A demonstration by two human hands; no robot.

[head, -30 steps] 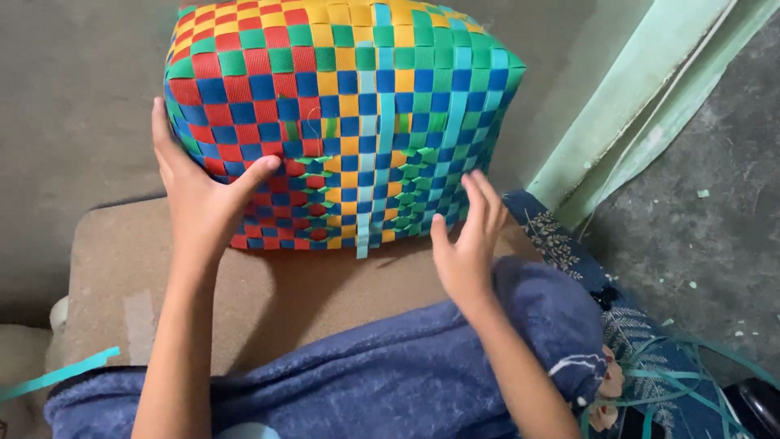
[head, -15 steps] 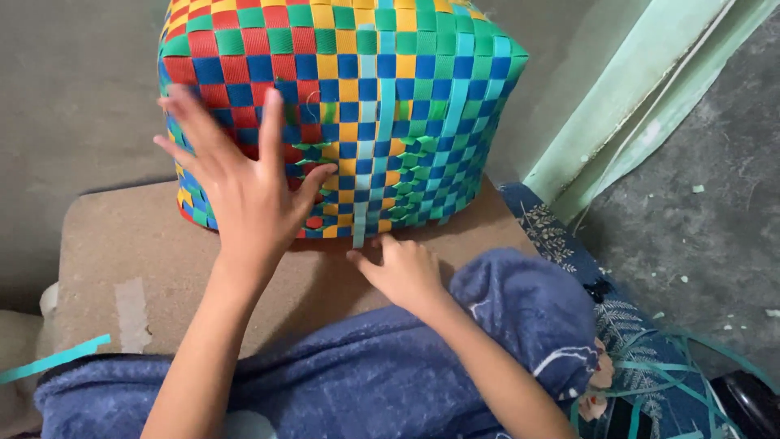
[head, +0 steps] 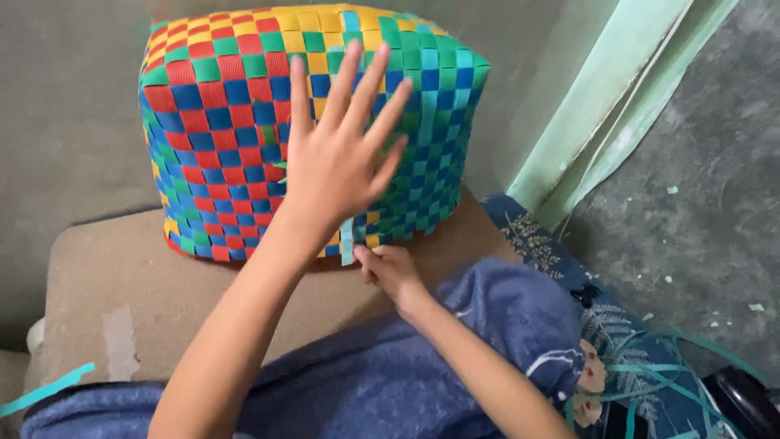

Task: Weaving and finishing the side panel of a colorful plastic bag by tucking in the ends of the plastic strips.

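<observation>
Nearest to me, blue cloth [head: 406, 382] covers my lap, and both bare forearms rise out of it. Loose teal strips [head: 650, 382] lie tangled low on my right over patterned fabric [head: 561, 252], and one more strip [head: 45, 390] shows at the lower left edge. Just beyond the cloth, my right hand [head: 394, 272] sits low on the brown board [head: 122, 284], its fingers pinched on the hanging end of a light blue strip [head: 348, 240] at the bottom edge of the basket [head: 219, 138]. Above that, my left hand [head: 337, 167] is spread wide, palm pressed flat against the basket's near face. That basket, woven in red, blue, green and yellow checks, stands on the board's far part. Past it lie grey floor [head: 715, 162] and a pale green frame [head: 617, 97] slanting off to my right.
</observation>
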